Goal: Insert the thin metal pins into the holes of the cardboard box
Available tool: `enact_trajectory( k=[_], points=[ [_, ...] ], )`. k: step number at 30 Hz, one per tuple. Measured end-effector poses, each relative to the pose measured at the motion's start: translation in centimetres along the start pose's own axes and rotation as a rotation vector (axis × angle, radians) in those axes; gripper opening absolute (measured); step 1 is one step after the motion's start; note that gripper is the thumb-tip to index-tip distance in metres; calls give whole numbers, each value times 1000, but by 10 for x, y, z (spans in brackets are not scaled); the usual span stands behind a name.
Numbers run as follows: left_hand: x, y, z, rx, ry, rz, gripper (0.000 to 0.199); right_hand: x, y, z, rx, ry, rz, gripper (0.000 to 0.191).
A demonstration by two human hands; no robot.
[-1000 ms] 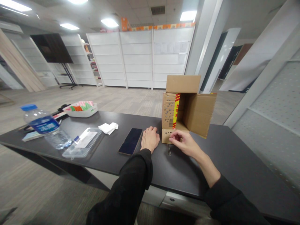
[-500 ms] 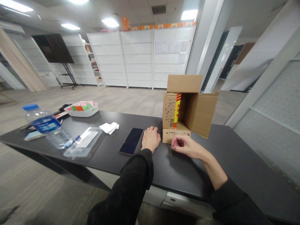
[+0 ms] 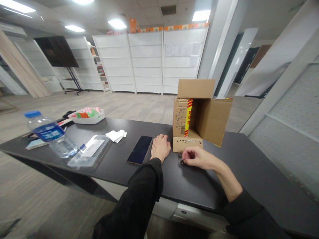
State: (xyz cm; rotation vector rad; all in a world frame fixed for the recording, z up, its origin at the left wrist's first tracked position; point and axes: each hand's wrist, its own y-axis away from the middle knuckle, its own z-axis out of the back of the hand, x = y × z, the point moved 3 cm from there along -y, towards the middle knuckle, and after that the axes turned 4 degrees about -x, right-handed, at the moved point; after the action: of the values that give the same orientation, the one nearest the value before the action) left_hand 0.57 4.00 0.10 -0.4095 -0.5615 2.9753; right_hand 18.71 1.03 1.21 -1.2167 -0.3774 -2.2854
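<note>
My left hand [image 3: 160, 147] lies palm down on the dark table, fingers forward, between the phone [image 3: 140, 150] and an open cardboard box [image 3: 214, 119]. In front of the box is a small row of thin metal rods [image 3: 180, 159], perhaps nails or long screws. My right hand [image 3: 200, 157] is beside the right end of that row, its thumb and index finger curled into a pinch; what lies between the fingertips is too small to make out. The box's lower front flap [image 3: 188, 145] carries a line of small holes or metal dots, and several round heads dot its left side.
Left on the dark table [image 3: 117, 166] are a clear plastic case [image 3: 93, 151], folded white paper [image 3: 116, 135], a water bottle [image 3: 51, 132] and a white tray [image 3: 98, 118] of colourful packets. A patterned panel [image 3: 294, 126] borders the right side.
My right hand has dropped slightly towards the table, closer to the metal rods, uncovering more of the box's lower flap. The left hand has stayed in place.
</note>
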Motion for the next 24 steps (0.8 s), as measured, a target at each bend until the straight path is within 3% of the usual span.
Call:
enact_trajectory(
  k=[24],
  points=[
    [0, -1, -1, 8, 3, 5, 25, -1, 1, -10, 69, 101, -31, 12]
  ],
)
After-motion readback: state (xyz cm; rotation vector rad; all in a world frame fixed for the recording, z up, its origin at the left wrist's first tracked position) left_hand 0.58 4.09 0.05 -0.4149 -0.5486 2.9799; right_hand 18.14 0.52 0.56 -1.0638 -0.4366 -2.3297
